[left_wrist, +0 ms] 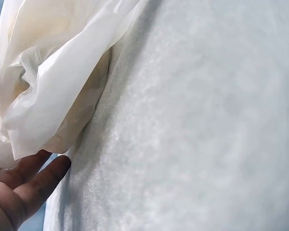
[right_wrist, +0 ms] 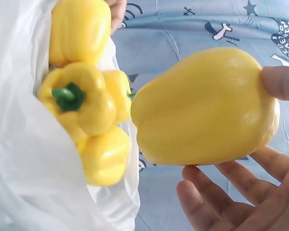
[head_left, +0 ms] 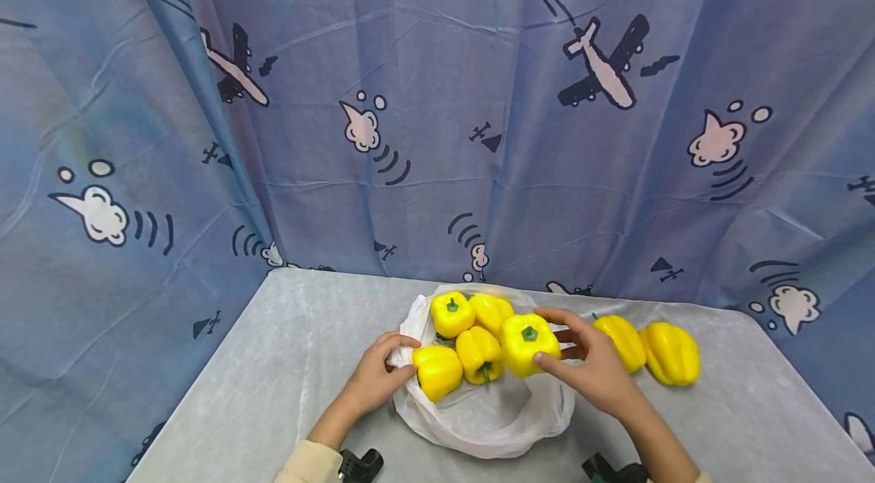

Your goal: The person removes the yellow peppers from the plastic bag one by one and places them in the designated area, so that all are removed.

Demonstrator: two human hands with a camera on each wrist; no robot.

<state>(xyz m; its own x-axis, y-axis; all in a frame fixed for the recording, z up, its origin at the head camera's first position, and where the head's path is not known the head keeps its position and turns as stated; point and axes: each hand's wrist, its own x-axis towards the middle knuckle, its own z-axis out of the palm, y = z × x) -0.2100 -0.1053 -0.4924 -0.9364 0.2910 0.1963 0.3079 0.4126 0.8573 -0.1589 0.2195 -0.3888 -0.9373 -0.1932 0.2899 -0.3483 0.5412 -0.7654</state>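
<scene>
My right hand (head_left: 595, 365) holds a yellow bell pepper (head_left: 529, 345) between thumb and fingers, over the right side of a white plastic bag (head_left: 478, 434). In the right wrist view, the same pepper (right_wrist: 207, 108) lies sideways in the grip, raised clear of the bag. Several more yellow bell peppers (head_left: 479, 354) sit inside the bag's opening, some with green stems showing. At the bag's left rim, my left hand (head_left: 376, 373) grips the edge beside the leftmost pepper (head_left: 437, 372). Folds of the bag (left_wrist: 53, 91) partly cover its fingers in the left wrist view.
Two yellow bell peppers (head_left: 671, 354) lie on the grey-white table cover (head_left: 321, 316), right of the bag and beyond my right hand. A blue curtain (head_left: 437, 164) printed with airplanes stands along the table's back and left sides.
</scene>
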